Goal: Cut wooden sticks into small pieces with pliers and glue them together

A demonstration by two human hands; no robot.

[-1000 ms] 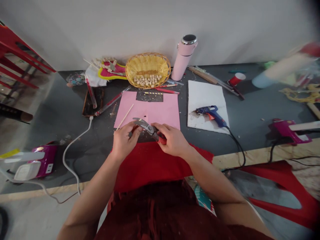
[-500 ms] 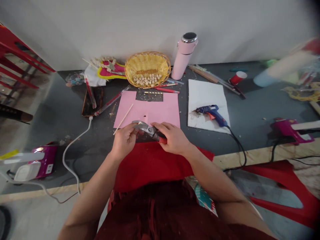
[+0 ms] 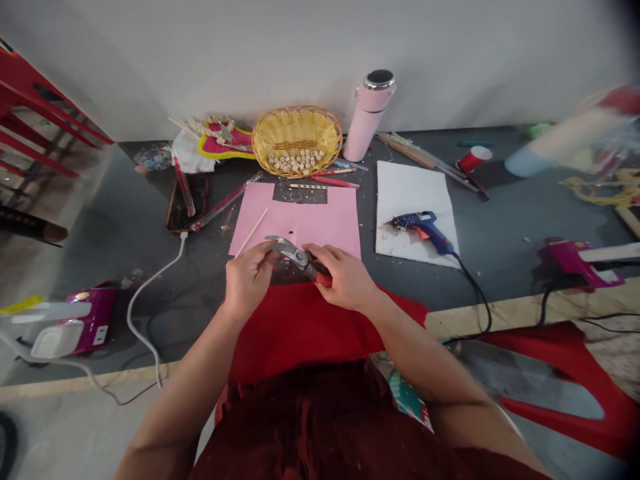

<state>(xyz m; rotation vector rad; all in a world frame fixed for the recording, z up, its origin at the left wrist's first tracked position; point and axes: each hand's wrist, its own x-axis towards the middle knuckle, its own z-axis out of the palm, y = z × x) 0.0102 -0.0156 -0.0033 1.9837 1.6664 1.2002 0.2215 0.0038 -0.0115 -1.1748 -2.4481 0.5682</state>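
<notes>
My right hand (image 3: pixel 347 275) is wrapped round the red handles of a pair of pruning shears (image 3: pixel 299 257), with the curved metal blades pointing left. Close by the blades, my left hand (image 3: pixel 249 277) is closed in a pinch; what its fingers hold is hidden. A tiny pale bit shows at the blades. Beneath the shears lies pink paper (image 3: pixel 320 223) with a notch in its far edge. A thin pale stick (image 3: pixel 255 228) slants across the paper, its lower end reaching behind my left hand. Red cloth (image 3: pixel 305 327) covers my lap in front of the table.
A wicker basket (image 3: pixel 297 133) with small pale pieces stands at the back beside a pink flask (image 3: pixel 369 117). On the right, a blue glue gun (image 3: pixel 425 228) rests on a white board (image 3: pixel 415 183). A phone (image 3: pixel 186 207) with a white cable lies left.
My left hand has shifted slightly, now covering the lower end of the stick. The shears' blades have tilted a little, and the view has moved slightly. Both hands keep their grip.
</notes>
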